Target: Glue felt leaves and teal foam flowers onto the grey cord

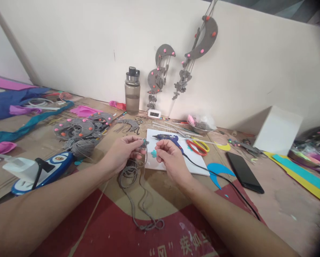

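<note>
In front of me my left hand (126,151) is closed in a pinch on grey yarn, with a small teal and grey piece (144,142) at its fingertips. From there the grey yarn (133,207) hangs and loops down onto the cardboard. My right hand (172,159) is also closed, thumb against fingers, just to the right; I cannot make out what it pinches. Beside its thumb shows a small turquoise flower shape (154,153), and whether it is held or lies on the white board (154,165) I cannot tell. Behind the right hand rests a blue glue gun (173,138).
Scissors (199,146), a blue crescent (220,173) and a black phone (244,171) lie to the right. At left are a power strip (55,166) and grey crescents with pink dots (74,128). A bottle (132,92) stands by the wall, where crescent hangings (209,37) hang.
</note>
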Tool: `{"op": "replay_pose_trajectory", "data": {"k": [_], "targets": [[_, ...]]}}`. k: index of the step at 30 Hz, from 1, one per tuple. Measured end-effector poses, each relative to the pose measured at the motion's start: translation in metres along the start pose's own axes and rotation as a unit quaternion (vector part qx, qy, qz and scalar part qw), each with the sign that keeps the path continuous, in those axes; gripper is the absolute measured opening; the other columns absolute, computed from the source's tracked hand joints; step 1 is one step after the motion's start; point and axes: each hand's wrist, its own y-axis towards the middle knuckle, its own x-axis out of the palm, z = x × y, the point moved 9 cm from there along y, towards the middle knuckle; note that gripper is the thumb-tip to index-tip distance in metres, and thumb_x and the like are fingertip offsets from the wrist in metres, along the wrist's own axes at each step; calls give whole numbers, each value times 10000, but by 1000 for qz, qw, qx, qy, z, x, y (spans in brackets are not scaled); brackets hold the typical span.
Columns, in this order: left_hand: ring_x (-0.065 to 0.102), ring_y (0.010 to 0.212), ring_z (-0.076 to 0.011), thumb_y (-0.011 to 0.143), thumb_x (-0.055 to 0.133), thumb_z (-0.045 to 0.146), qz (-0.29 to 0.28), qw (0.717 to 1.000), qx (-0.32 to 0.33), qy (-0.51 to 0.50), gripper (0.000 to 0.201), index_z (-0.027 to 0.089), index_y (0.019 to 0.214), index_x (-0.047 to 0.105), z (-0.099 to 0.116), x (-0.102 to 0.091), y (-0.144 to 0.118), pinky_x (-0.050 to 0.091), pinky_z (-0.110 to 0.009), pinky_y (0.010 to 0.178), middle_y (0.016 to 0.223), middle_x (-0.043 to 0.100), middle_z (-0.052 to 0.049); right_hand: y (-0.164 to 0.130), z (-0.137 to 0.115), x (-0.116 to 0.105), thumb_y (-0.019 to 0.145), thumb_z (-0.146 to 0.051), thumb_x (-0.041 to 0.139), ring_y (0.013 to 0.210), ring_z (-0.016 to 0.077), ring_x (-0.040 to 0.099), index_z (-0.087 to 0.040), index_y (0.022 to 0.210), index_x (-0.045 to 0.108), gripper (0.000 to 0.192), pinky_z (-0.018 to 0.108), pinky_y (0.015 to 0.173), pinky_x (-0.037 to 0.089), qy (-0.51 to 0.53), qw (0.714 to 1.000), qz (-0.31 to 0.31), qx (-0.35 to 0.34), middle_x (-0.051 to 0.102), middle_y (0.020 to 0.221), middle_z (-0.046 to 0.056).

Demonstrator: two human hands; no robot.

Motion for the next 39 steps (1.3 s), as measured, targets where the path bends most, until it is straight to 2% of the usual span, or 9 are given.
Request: {"op": "replay_pose_trajectory", "data": {"k": [6, 9, 14, 17, 21, 23, 26, 31, 39], "targets": [[366, 355, -39, 724, 664, 380, 18, 992, 19, 125, 258, 141, 792, 593, 2, -11, 14, 244, -169, 363, 490, 538, 34, 0, 4, 1, 674, -303, 702, 489, 47, 419, -194, 835, 563, 239, 222, 492, 326, 62, 998, 2, 31, 489, 648, -67], [378, 370, -58, 705, 658, 401, 19, 975, 38, 218, 296, 145, 851, 634, 6, -15, 23, 254, -189, 383, 492, 533, 39, 1, 8, -2, 679, -327, 708, 483, 43, 426, -189, 840, 568, 254, 217, 494, 330, 47, 998, 10, 33, 493, 640, -70], [596, 640, -162, 689, 628, 360, -3, 898, 134, 420, 265, 149, 841, 676, 13, -14, 36, 422, -261, 587, 733, 682, -42, 3, 10, -5, 707, -333, 683, 478, 41, 395, -192, 825, 564, 219, 199, 455, 293, 5, 1000, 12, 10, 481, 614, -73], [616, 783, -202, 722, 578, 323, -16, 853, 161, 497, 249, 149, 862, 686, 9, -14, 40, 446, -306, 711, 862, 698, -71, 3, 11, -7, 720, -338, 667, 493, 46, 389, -197, 829, 564, 206, 195, 447, 294, -28, 1000, 11, 2, 492, 633, -66], [595, 875, -211, 752, 574, 366, 39, 818, 212, 534, 341, 149, 996, 671, 25, -15, 31, 438, -320, 793, 971, 673, -83, 4, 10, -11, 717, -348, 656, 502, 52, 400, -202, 826, 560, 206, 199, 452, 313, -58, 998, 24, 4, 514, 668, -59], [580, 777, -183, 763, 576, 377, 74, 806, 237, 538, 343, 162, 1013, 672, 38, -12, 19, 439, -301, 729, 922, 656, -69, 3, 9, -12, 719, -344, 649, 508, 54, 408, -201, 824, 557, 200, 201, 458, 321, -70, 997, 32, 0, 521, 681, -55], [540, 671, -143, 794, 560, 354, 73, 826, 267, 491, 251, 173, 914, 685, 53, 2, -1, 424, -266, 651, 811, 642, -36, 2, 5, -11, 737, -343, 635, 532, 59, 418, -199, 830, 554, 190, 202, 476, 334, -89, 996, 30, -12, 527, 704, -46], [594, 749, -144, 808, 570, 378, -47, 919, 190, 341, 239, 172, 843, 686, 41, 26, -13, 440, -248, 690, 817, 689, -21, -1, -1, -6, 768, -370, 615, 589, 77, 439, -202, 852, 540, 203, 213, 511, 355, -115, 993, 12, -33, 535, 754, -30], [573, 652, -117, 745, 646, 364, -71, 944, 141, 289, 207, 162, 793, 652, 28, 28, -11, 429, -222, 601, 729, 658, -10, -6, -3, 3, 794, -374, 605, 624, 84, 448, -207, 890, 523, 209, 220, 547, 363, -106, 994, -24, -28, 509, 760, -32]]}}
